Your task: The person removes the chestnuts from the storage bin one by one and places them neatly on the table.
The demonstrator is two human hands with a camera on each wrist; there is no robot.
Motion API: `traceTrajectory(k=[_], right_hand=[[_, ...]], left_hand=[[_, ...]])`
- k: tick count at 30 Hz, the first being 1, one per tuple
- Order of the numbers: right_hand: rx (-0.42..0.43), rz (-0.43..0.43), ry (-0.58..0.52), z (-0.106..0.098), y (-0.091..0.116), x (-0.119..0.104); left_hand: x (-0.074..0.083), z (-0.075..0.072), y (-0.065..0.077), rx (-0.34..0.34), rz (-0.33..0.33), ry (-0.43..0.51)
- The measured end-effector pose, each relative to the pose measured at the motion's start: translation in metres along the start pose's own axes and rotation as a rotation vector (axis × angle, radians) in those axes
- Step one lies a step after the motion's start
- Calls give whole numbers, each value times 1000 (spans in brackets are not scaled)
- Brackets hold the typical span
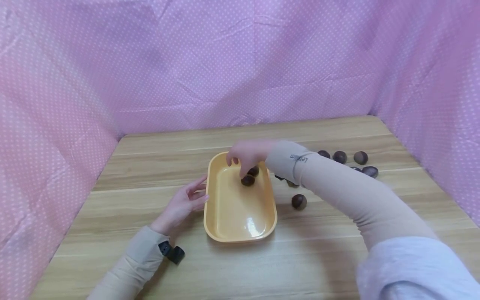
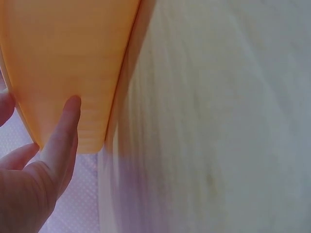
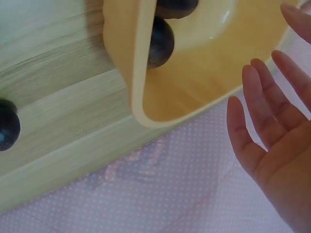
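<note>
A yellow rectangular tray [image 1: 240,216] stands on the table, with two dark round fruits [image 1: 248,180] that look like passion fruits lying inside near its right wall. My left hand [image 1: 186,203] is at the tray's left side, its fingers fairly straight and touching the outer wall and rim. In the left wrist view one finger [image 2: 71,109] overlaps the orange-lit wall. Over the far end of the tray is my right hand [image 1: 247,155]. From the right wrist view, its fingers [image 3: 262,107] are spread and relaxed, holding nothing, with the fruits lying apart from them.
More dark fruits lie right of the tray: one nearby [image 1: 299,202], and several farther back, including one [image 1: 361,157] toward the right edge. My right forearm [image 1: 337,196] crosses above the table and partly hides some. Pink dotted cloth [image 1: 240,62] surrounds the wooden tabletop [image 1: 150,158].
</note>
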State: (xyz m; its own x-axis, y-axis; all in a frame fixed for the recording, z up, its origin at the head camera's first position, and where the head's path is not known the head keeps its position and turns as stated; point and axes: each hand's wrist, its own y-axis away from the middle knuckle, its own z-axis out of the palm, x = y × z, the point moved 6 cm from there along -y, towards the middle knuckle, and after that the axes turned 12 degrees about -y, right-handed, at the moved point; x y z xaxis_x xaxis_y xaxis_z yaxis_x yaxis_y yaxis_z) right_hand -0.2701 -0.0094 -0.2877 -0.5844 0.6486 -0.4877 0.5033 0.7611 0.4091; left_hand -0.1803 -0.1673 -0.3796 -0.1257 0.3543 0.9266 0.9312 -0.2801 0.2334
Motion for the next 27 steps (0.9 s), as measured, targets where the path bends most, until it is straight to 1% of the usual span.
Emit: traceTrajectory(k=[3, 10, 12, 20, 24, 27], right_hand=[[-28, 13, 49, 5, -6, 4], [-87, 87, 88, 15, -14, 12], [-102, 93, 106, 18, -15, 13], [-144, 103, 141, 31, -18, 16], [-154, 74, 185, 39, -24, 22], [-150, 67, 208, 43, -28, 28]], left_hand=[[1, 0, 0, 0, 3, 10], [0, 0, -1, -3, 10, 19], [-1, -1, -2, -3, 7, 21], [-1, -1, -2, 6, -11, 2], [-1, -1, -2, 6, -10, -14], [-1, 0, -2, 6, -6, -12]])
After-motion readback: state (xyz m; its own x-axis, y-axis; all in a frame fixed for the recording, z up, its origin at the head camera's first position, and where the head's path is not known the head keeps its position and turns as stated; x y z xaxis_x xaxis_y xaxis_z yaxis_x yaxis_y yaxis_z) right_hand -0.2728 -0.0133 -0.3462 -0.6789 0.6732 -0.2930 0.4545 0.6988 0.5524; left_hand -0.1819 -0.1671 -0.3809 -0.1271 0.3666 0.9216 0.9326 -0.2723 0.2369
